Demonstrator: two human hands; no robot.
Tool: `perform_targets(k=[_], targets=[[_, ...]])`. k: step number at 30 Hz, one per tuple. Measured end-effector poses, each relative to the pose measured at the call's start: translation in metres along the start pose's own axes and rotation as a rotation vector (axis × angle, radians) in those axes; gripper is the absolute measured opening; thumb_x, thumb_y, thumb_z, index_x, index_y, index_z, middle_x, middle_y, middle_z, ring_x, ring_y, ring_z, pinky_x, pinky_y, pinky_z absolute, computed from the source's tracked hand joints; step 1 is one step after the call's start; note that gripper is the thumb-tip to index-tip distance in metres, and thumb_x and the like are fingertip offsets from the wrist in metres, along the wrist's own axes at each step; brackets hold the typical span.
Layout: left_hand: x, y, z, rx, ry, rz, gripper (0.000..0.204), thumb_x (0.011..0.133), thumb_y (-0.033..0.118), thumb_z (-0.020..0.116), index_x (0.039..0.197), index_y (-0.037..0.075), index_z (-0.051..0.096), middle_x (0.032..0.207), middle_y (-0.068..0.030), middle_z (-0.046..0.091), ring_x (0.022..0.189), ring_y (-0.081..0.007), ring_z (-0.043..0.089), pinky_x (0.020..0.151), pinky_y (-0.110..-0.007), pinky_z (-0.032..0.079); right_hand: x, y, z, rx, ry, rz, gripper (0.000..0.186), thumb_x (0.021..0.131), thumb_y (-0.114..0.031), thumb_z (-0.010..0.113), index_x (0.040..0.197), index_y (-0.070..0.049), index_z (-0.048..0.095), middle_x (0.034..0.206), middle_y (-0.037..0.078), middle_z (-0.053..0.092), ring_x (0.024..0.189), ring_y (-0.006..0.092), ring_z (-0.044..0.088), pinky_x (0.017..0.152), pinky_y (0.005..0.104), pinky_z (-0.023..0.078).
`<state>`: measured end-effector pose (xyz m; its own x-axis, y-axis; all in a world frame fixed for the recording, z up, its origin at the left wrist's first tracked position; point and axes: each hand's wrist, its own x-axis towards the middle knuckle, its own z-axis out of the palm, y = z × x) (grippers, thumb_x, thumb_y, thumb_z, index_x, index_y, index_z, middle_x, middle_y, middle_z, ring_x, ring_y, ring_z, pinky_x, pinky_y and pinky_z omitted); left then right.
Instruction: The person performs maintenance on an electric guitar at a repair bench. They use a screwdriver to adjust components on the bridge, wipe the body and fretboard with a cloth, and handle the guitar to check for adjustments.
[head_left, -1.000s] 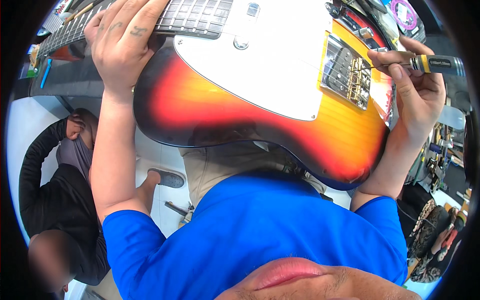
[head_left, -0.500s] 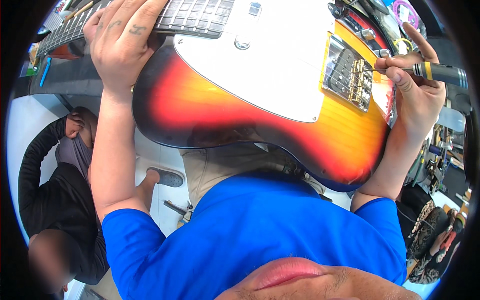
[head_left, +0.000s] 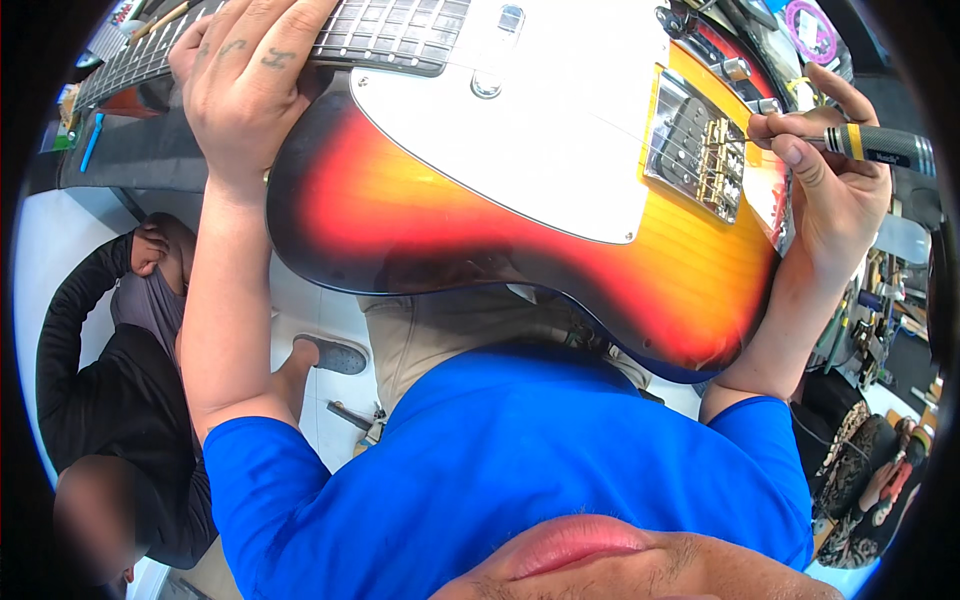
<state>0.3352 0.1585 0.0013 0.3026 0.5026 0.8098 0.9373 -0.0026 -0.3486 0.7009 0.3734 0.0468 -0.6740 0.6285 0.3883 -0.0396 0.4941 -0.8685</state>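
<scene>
A sunburst electric guitar [head_left: 440, 235] with a white pickguard [head_left: 520, 150] lies across in front of me. At the upper left my left hand [head_left: 240, 100] lies over the neck [head_left: 390, 35] near the body and grips it; the fingertips run out of the picture. On the right, my right hand [head_left: 830, 185] holds a screwdriver [head_left: 885, 148] between thumb and fingers, one finger raised. Its thin shaft reaches left to the rear edge of the metal bridge [head_left: 718, 165], at the brass-coloured saddles. Whether the tip sits in a screw is too small to tell.
A dark bench surface [head_left: 140, 160] with a blue pen-like stick [head_left: 92, 142] lies at the left. Below it a person in black [head_left: 130, 380] sits close to my left arm. Tools [head_left: 870, 320] crowd the right side. A purple ring-shaped roll [head_left: 810, 30] lies at the upper right.
The screwdriver handle has turned a little in my right hand, bringing another side of it into view. My raised finger has come down slightly. The left hand and guitar have barely shifted.
</scene>
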Motion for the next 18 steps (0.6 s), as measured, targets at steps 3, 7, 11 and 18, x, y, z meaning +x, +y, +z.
perform_targets(k=[3,7,11,18], targets=[[0.0026,0.003,-0.0013,-0.007,0.012,-0.011,0.039,0.08,0.023,0.082,0.109,-0.001,0.076,0.112,-0.0181,0.078,0.104,-0.03,0.074,0.09,-0.039,0.047,-0.0008,-0.0024,0.0035,-0.006,0.016,0.008,0.04,0.087,0.001,0.082,0.122,0.012,0.067,0.123,0.02,0.071,0.097,0.0287,0.078,0.093,0.0429,0.066],[-0.0006,0.0011,0.0026,-0.024,0.054,-0.017,0.038,0.08,0.023,0.082,0.109,-0.001,0.076,0.112,-0.0179,0.078,0.104,-0.0299,0.074,0.09,-0.039,0.047,0.0,-0.0043,0.0077,0.008,-0.004,-0.007,0.047,0.09,0.002,0.078,0.132,0.013,0.06,0.114,0.019,0.075,0.1,0.029,0.078,0.095,0.0442,0.065],[0.001,0.0026,0.0004,-0.015,0.032,-0.018,0.038,0.08,0.023,0.082,0.11,-0.001,0.077,0.113,-0.0175,0.078,0.104,-0.0296,0.074,0.09,-0.039,0.047,0.0005,-0.002,0.0065,0.033,-0.036,-0.025,0.057,0.092,0.002,0.075,0.142,0.013,0.051,0.105,0.017,0.078,0.102,0.0293,0.078,0.097,0.0446,0.065],[0.0043,0.0054,-0.0052,-0.022,-0.029,-0.05,0.038,0.08,0.022,0.082,0.11,-0.001,0.077,0.113,-0.0173,0.078,0.104,-0.0299,0.074,0.09,-0.039,0.047,0.0045,0.002,0.0006,0.041,-0.117,-0.084,0.053,0.095,0.003,0.071,0.142,0.014,0.051,0.111,0.021,0.077,0.104,0.0308,0.077,0.096,0.044,0.065]])
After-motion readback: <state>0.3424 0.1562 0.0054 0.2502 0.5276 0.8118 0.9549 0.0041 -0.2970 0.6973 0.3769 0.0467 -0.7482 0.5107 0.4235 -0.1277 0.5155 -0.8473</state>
